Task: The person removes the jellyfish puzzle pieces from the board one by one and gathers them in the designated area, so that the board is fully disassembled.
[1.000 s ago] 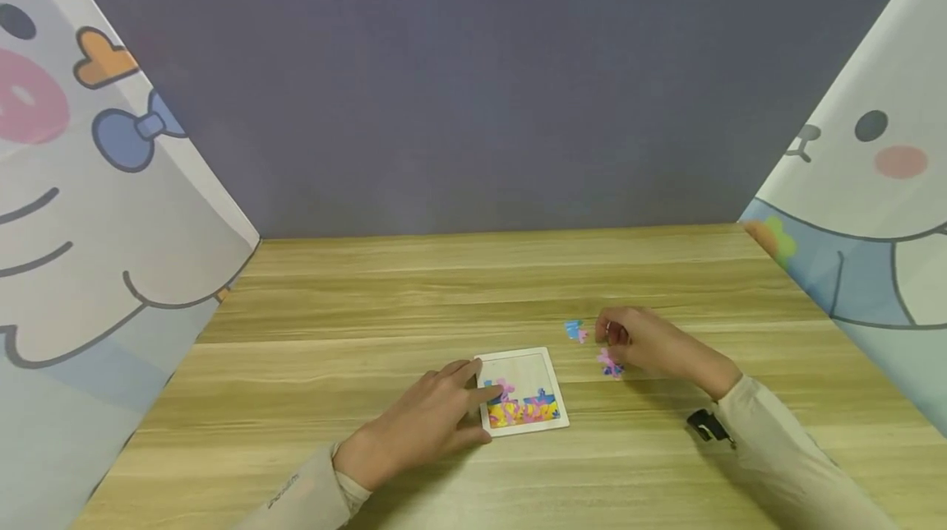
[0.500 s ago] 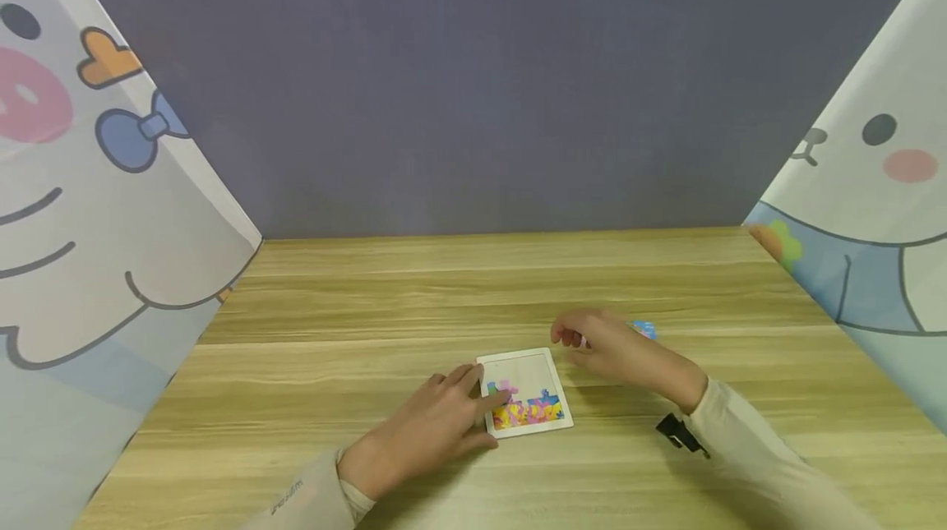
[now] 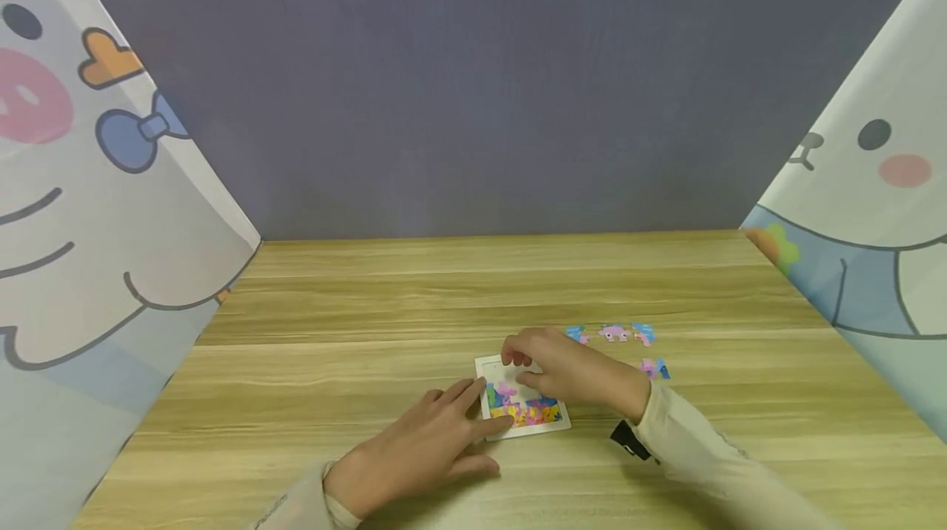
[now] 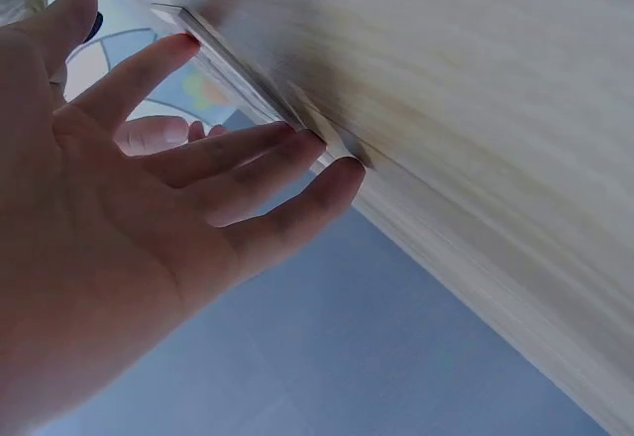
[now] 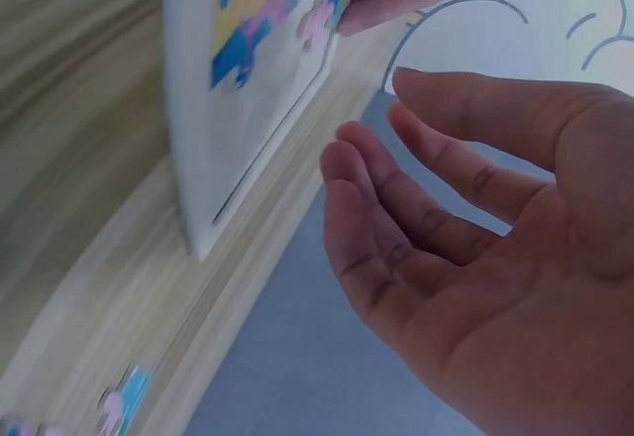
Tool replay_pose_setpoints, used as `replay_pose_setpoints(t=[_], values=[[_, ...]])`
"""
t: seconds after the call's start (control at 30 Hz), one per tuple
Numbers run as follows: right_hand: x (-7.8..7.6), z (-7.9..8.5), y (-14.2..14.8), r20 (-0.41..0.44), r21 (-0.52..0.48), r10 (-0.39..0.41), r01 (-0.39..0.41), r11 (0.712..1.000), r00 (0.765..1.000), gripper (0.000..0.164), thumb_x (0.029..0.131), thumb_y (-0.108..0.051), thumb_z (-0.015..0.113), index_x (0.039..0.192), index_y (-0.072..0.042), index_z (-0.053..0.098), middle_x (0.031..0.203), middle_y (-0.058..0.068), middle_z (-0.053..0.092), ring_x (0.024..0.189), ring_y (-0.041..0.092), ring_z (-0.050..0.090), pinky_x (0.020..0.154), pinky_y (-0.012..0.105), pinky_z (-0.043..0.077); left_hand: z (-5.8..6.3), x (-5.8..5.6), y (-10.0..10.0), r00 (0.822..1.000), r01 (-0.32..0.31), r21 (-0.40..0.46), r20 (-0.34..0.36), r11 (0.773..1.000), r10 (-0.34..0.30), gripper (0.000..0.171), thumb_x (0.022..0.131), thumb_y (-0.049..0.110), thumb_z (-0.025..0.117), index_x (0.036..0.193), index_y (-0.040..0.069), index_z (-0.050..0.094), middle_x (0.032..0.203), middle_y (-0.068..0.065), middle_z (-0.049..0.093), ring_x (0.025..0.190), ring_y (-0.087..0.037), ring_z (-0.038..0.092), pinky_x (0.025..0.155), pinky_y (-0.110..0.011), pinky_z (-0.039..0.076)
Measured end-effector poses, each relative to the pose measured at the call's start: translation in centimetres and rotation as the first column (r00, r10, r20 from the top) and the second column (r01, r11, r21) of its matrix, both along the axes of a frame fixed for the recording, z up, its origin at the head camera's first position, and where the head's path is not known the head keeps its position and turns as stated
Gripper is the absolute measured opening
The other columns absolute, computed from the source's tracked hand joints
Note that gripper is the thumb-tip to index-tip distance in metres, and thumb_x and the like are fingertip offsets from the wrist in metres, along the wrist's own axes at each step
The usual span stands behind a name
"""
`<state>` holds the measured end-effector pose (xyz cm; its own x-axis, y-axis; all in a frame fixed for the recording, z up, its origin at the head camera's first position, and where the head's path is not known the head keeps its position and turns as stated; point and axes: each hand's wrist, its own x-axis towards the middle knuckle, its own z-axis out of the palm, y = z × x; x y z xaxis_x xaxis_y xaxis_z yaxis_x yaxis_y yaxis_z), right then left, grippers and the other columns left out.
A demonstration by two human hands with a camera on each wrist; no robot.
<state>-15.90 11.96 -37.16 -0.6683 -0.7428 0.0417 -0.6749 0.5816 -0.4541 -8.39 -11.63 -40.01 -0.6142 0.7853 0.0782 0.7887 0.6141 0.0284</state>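
Observation:
A white-framed jigsaw tray (image 3: 562, 415) lies on the table, with joined puzzle pieces (image 3: 528, 412) in yellow, pink and blue along its near side. My left hand (image 3: 429, 444) rests at its left edge, fingers spread. In the left wrist view the fingertips (image 4: 342, 173) touch that edge. Over the far part hovers my right hand (image 3: 558, 366), fingers bent. The right wrist view shows the thumb (image 5: 485, 109) close to the index finger, the other fingers loosely curled. No piece shows there, but the fingertips' far side is hidden.
Several loose puzzle pieces lie to the right of the tray, among them a pink one with eyes (image 3: 614, 333), a blue and pink one (image 3: 644, 334) and a pink and dark blue one (image 3: 654, 368). A black clip (image 3: 629, 440) hangs at my right sleeve.
My right hand has moved left from the loose pieces to above the tray, uncovering several of them. The piece formerly by its thumb no longer shows there. My left hand stays at the tray.

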Motion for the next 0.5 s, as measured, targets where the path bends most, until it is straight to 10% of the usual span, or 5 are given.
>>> replay_pose_setpoints(t=[0.23, 0.5], values=[[0.7, -0.9, -1.2, 0.078, 0.018, 0.025, -0.026, 0.999, 0.997, 0.018, 0.096, -0.013, 0.066, 0.114, -0.008, 0.066, 0.102, -0.002, 0.064, 0.088, 0.006, 0.058, 0.076, 0.022, 0.052, 0.4, 0.0, 0.0, 0.996, -0.008, 0.014, 0.092, 1.0, 0.006, 0.051, 0.098, 0.056, 0.049, 0.143, 0.031, 0.056, 0.146, -0.026, 0.046, 0.135, -0.038, 0.046, 0.089, -0.052, 0.054], [1.6, -1.7, -1.9, -0.016, 0.05, 0.053, -0.052, 0.997, 0.998, 0.019, 0.094, -0.008, 0.068, 0.113, -0.005, 0.068, 0.099, 0.0, 0.059, 0.083, 0.006, 0.052, 0.071, 0.019, 0.05, 0.5, 0.1, -0.1, 0.996, -0.003, 0.01, 0.086, 1.0, 0.002, 0.051, 0.098, 0.053, 0.052, 0.145, 0.031, 0.053, 0.147, -0.028, 0.044, 0.135, -0.039, 0.045, 0.09, -0.051, 0.054]])
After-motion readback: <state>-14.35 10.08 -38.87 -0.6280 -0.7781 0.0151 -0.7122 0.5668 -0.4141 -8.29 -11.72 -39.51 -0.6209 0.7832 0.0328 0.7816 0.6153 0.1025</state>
